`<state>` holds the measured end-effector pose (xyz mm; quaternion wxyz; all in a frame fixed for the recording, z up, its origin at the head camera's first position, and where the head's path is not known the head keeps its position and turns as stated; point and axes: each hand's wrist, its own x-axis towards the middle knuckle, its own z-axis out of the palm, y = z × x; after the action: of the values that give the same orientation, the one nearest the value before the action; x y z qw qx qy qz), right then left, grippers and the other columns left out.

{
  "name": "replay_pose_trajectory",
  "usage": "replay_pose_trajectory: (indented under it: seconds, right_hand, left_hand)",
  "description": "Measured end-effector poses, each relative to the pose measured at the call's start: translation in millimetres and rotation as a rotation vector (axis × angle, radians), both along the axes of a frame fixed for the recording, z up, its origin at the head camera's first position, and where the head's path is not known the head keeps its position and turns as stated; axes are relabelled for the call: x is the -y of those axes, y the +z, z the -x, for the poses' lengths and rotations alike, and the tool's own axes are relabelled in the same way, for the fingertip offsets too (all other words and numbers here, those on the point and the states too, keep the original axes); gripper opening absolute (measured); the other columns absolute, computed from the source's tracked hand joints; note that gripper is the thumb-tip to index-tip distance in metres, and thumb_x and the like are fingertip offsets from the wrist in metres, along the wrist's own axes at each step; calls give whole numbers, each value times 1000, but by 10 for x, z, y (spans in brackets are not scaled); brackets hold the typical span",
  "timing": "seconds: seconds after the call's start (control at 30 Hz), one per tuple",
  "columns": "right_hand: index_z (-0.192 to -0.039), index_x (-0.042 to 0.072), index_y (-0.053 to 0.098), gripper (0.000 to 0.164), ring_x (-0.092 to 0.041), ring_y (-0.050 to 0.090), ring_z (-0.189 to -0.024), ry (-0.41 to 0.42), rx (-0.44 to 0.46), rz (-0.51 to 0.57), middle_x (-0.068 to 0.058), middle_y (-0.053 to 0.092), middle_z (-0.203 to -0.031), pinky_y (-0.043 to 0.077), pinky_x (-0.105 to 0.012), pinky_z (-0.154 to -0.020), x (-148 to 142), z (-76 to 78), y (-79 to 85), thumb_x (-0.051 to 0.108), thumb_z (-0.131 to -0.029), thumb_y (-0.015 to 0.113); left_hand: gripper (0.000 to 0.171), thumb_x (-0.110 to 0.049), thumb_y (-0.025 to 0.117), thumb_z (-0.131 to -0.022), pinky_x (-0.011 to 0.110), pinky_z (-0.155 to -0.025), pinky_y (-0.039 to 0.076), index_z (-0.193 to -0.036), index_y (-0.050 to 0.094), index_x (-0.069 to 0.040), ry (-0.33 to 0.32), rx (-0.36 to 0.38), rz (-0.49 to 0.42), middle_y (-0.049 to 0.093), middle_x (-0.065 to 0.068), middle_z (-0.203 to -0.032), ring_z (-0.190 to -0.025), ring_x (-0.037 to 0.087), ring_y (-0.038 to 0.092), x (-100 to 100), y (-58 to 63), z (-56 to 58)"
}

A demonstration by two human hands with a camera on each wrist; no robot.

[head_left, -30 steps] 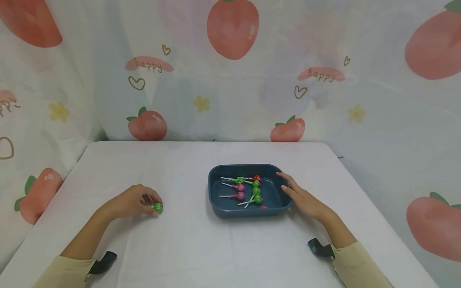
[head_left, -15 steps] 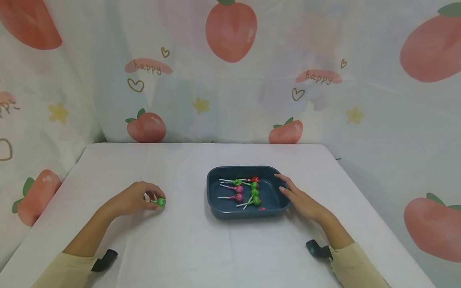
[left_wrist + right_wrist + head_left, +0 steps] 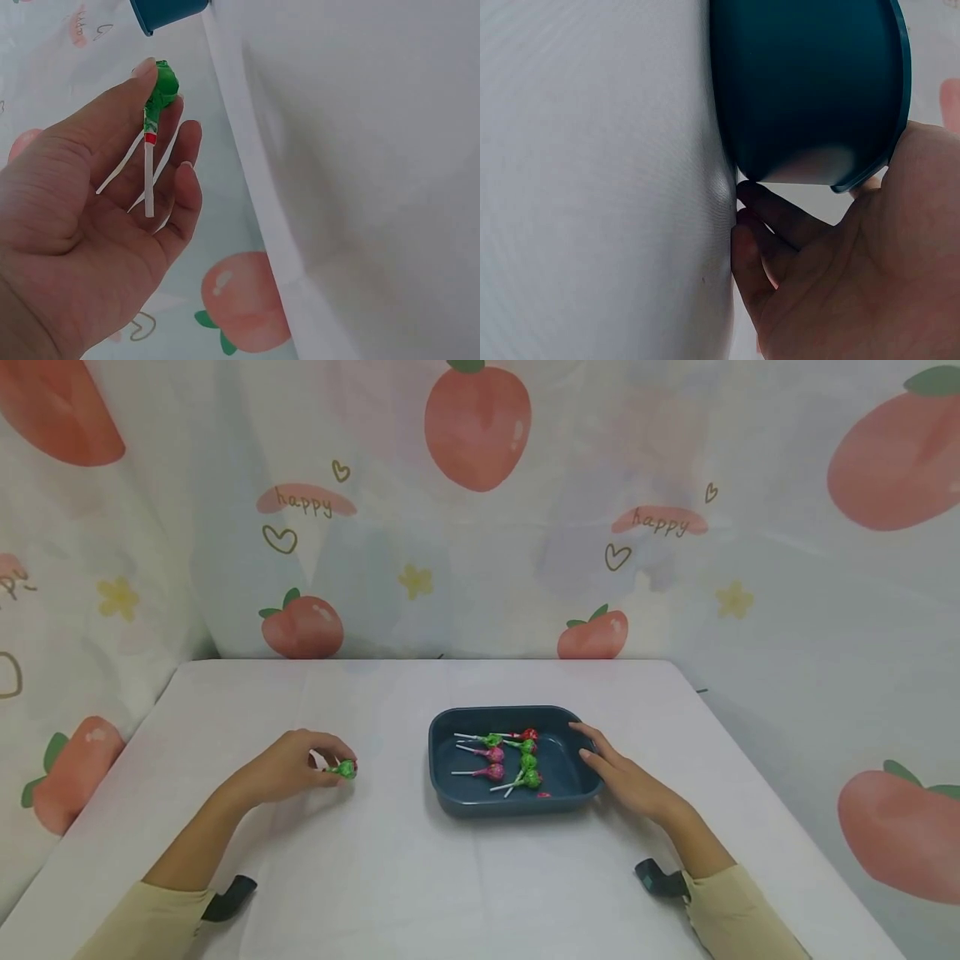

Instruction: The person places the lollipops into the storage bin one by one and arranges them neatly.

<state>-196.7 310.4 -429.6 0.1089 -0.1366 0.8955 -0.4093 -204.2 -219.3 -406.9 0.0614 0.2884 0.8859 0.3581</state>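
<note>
A green-wrapped lollipop (image 3: 346, 769) is pinched near its head between the thumb and fingertips of my left hand (image 3: 288, 768), above the table left of the tray. In the left wrist view the white stick of the lollipop (image 3: 166, 86) points down toward the palm. My right hand (image 3: 633, 782) holds the right end of a dark blue rectangular tray (image 3: 510, 808), some fingers over the rim. The right wrist view shows other fingers of the right hand (image 3: 840, 262) low outside the tray wall (image 3: 810, 90). Several green, pink and red lollipops (image 3: 492, 772) lie in the tray.
A white cloth covers the table (image 3: 390, 877). Behind it hangs a curtain (image 3: 480, 577) printed with peaches. Black devices (image 3: 232, 897) are strapped at both wrists, by the sleeves.
My left hand has lifted the green lollipop slightly and carried it right, toward the tray. The right hand stays at the tray's end. The head view has shifted a little.
</note>
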Motion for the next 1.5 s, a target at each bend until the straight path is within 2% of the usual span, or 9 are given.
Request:
replay_pose_trajectory:
  seconds: [0.4, 0.8, 1.13, 1.37, 1.5]
  right_hand:
    - [-163, 36, 20, 53, -47, 11, -153, -2, 6, -5, -15, 13, -170, 11, -77, -110, -9, 10, -8, 44, -113, 34]
    - [-164, 34, 19, 53, -46, 11, -153, -2, 15, 2, -15, 12, -170, 11, -77, -111, 40, 6, 17, 43, -114, 33]
    - [-164, 34, 18, 53, -48, 12, -153, -6, 0, -10, -16, 12, -170, 12, -77, -110, 9, 10, 1, 44, -113, 32]
    - [-164, 34, 19, 54, -46, 11, -153, 3, 5, 1, -15, 12, -170, 11, -76, -111, 9, 0, 2, 46, -113, 33]
    - [-164, 35, 19, 53, -48, 12, -153, -2, 2, -11, -16, 13, -170, 12, -77, -110, -4, 6, -11, 45, -113, 33]
  left_hand:
    - [23, -15, 85, -88, 34, -81, 51, -109, 77, -19, 1, -2, -26, 70, -12, -94, -91, 15, 63, -244, 64, 77]
    - [25, -14, 85, -88, 39, -83, 51, -111, 77, -19, 13, -13, -52, 70, -12, -95, -93, 15, 62, -539, 191, 103]
    - [26, -16, 85, -88, 38, -83, 53, -114, 77, -17, -26, -36, -75, 71, -12, -95, -93, 15, 62, -817, 323, 159]
    - [29, -16, 85, -88, 36, -83, 54, -116, 78, -15, -33, -38, -65, 70, -10, -96, -93, 15, 62, -987, 342, 155]
    - [28, -18, 85, -89, 36, -83, 54, -116, 78, -15, -58, -34, -67, 70, -10, -97, -95, 15, 63, -1109, 339, 165]
